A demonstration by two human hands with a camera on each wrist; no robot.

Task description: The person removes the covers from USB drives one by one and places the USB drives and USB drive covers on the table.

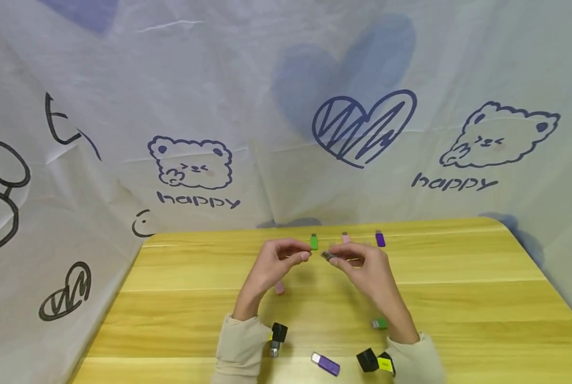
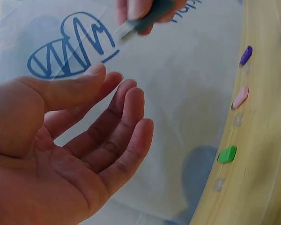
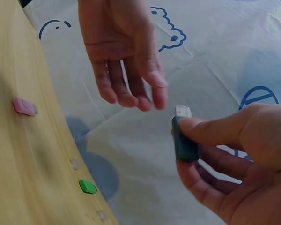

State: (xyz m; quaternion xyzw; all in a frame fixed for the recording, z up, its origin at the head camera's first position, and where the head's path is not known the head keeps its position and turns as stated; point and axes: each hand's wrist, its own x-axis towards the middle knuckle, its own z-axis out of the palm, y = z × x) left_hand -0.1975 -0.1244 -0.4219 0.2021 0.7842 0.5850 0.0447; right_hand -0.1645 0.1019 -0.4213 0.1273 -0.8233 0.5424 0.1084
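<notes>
My right hand (image 1: 362,264) pinches a dark USB flash drive (image 3: 185,140) between thumb and fingers, its metal plug pointing toward the left hand. In the left wrist view the same flash drive (image 2: 154,15) looks dark green and is partly covered by fingers. Facing it across a small gap, my left hand (image 2: 84,136) has loosely bent fingers and holds nothing. Both hands are raised over the back part of the table. Behind them lie a green flash drive (image 1: 314,242), a pink flash drive (image 1: 345,238) and a purple flash drive (image 1: 380,239).
Small clear pieces (image 2: 238,120) lie among the back drives on the wooden table (image 1: 458,298). Below the hands are another pink drive (image 1: 279,288), a green drive (image 1: 379,324), a purple drive (image 1: 326,364) and a metal plug (image 1: 274,350). A printed cloth (image 1: 266,106) hangs behind.
</notes>
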